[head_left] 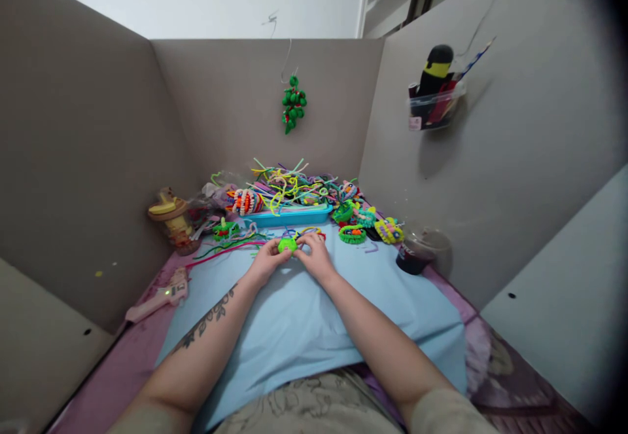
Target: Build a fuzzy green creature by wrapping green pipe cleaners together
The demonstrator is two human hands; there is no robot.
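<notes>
A small bright green piece of coiled pipe cleaner (287, 245) is held between my two hands, above the light blue cloth. My left hand (269, 257) pinches it from the left side. On its right edge the fingers of my right hand (316, 255) are closed. Loose pipe cleaners, among them a pink one (230, 245), lie just left of my left hand. Beyond my hands sits a blue tray (289, 217) heaped with many-coloured pipe cleaners (289, 185).
Finished fuzzy pieces, such as a green ring (352, 234), lie at the right. A dark cup (415, 256) stands by the right wall. At left are a pink glue gun (164, 295) and a lidded cup (175, 224). A green cluster (294, 103) hangs on the back panel.
</notes>
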